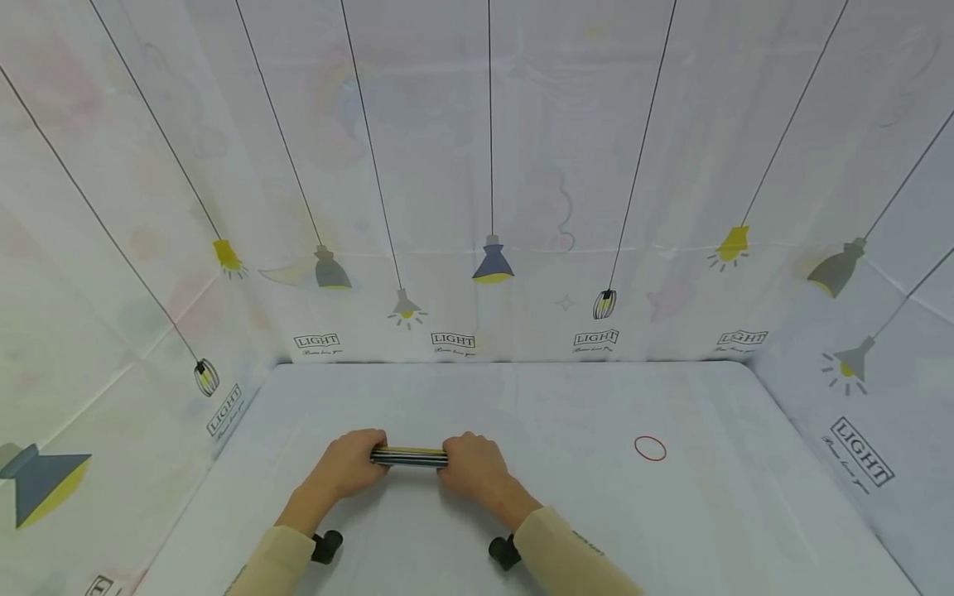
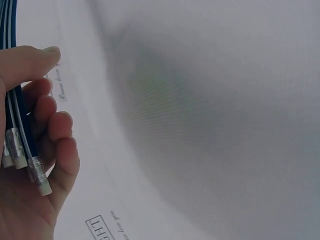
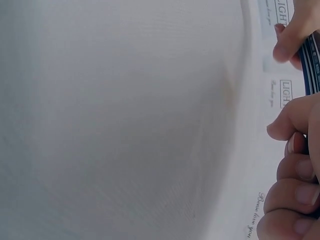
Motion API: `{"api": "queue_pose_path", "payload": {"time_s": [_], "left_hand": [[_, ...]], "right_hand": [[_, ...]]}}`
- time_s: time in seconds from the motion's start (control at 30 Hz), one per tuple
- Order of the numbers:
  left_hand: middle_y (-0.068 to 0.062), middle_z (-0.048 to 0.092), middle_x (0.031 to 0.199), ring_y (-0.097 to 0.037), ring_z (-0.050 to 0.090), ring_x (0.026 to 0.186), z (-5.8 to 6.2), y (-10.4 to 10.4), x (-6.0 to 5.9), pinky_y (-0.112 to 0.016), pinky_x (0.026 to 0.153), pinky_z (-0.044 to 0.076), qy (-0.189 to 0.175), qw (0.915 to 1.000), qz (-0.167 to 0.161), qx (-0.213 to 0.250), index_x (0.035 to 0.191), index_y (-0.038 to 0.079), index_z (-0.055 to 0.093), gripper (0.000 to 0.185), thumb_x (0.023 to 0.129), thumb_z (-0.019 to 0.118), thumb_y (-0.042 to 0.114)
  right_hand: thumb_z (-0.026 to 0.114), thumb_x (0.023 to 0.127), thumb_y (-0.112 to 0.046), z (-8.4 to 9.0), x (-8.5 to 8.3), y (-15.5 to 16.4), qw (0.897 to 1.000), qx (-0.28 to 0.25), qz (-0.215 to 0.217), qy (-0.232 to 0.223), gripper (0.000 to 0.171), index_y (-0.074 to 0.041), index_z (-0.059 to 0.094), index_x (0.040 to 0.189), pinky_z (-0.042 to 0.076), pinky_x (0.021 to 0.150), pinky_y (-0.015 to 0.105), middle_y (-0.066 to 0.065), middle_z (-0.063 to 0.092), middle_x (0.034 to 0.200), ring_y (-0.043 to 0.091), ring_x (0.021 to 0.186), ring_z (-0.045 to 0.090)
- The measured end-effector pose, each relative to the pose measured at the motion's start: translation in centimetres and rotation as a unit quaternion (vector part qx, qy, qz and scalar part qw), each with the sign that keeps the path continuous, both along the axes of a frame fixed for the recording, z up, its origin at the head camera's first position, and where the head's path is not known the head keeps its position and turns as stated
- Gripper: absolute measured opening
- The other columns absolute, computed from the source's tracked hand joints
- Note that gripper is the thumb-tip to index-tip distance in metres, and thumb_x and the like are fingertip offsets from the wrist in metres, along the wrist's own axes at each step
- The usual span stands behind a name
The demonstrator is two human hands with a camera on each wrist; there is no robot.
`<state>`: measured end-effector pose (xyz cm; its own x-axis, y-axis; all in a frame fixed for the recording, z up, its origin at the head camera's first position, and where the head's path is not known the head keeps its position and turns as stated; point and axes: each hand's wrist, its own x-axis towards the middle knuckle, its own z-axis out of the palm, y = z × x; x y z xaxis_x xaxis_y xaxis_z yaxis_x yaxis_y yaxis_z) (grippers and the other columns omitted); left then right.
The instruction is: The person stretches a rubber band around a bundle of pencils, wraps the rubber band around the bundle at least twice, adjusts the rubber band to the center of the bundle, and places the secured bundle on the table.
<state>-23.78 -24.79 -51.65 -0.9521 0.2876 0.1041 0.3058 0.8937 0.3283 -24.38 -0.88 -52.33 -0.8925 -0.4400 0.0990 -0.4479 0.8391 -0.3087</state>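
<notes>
My left hand and right hand wrap firmly round opposite ends of a bundle of slim, dark-blue, white-striped, eraser-tipped pencils, over the smooth white tabletop, nearer its left edge than its right. They should be light, stiff, slightly slippery; gripping both ends seems best. Toward the right edge lies a thin red ring.
</notes>
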Motion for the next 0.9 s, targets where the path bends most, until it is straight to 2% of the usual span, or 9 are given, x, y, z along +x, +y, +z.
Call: {"api": "queue_pose_path", "payload": {"time_s": [0.3, 0.4, 0.6, 0.9], "left_hand": [[0.013, 0.057, 0.074, -0.01, 0.049, 0.066, 0.3, 0.1, -0.1, -0.032, 0.064, 0.045, -0.004, 0.9991, -0.008, 0.041, 0.082, 0.02, 0.063, 0.019, 0.08, 0.079, 0.009], [0.014, 0.057, 0.074, -0.009, 0.05, 0.067, 0.2, 0.0, -0.3, -0.03, 0.064, 0.045, -0.008, 0.9974, -0.014, 0.071, 0.082, 0.02, 0.063, 0.021, 0.081, 0.08, 0.009], [0.013, 0.062, 0.079, -0.01, 0.054, 0.07, -0.1, 0.0, -0.4, -0.028, 0.064, 0.047, -0.027, 0.9879, -0.021, 0.151, 0.086, 0.02, 0.066, 0.021, 0.081, 0.084, 0.01], [0.012, 0.067, 0.085, -0.012, 0.059, 0.077, -0.3, 0.4, -0.3, -0.031, 0.071, 0.049, -0.042, 0.9739, -0.014, 0.223, 0.092, 0.02, 0.069, 0.022, 0.079, 0.086, 0.015]], "right_hand": [[0.072, 0.081, -0.016, 0.7, 0.1, 0.9, 1.0, -0.011, 0.002, -0.012, 0.007, -0.012, 0.075, 0.086, 0.041, 0.049, 0.028, -0.009, 0.055, 0.062, 0.009, 0.052, 0.042], [0.072, 0.082, -0.016, 0.9, 0.1, 1.2, 1.0, -0.017, 0.002, -0.013, 0.006, -0.012, 0.075, 0.086, 0.041, 0.049, 0.028, -0.009, 0.056, 0.062, 0.009, 0.052, 0.043], [0.072, 0.081, -0.016, 0.8, -0.1, 1.7, 1.0, -0.026, 0.002, -0.013, 0.005, -0.013, 0.074, 0.085, 0.041, 0.049, 0.028, -0.009, 0.056, 0.061, 0.009, 0.051, 0.043], [0.071, 0.082, -0.016, 1.1, -0.1, 2.8, 1.0, -0.021, -0.01, -0.019, 0.005, -0.013, 0.073, 0.085, 0.042, 0.052, 0.03, -0.009, 0.055, 0.063, 0.011, 0.055, 0.045]]}}
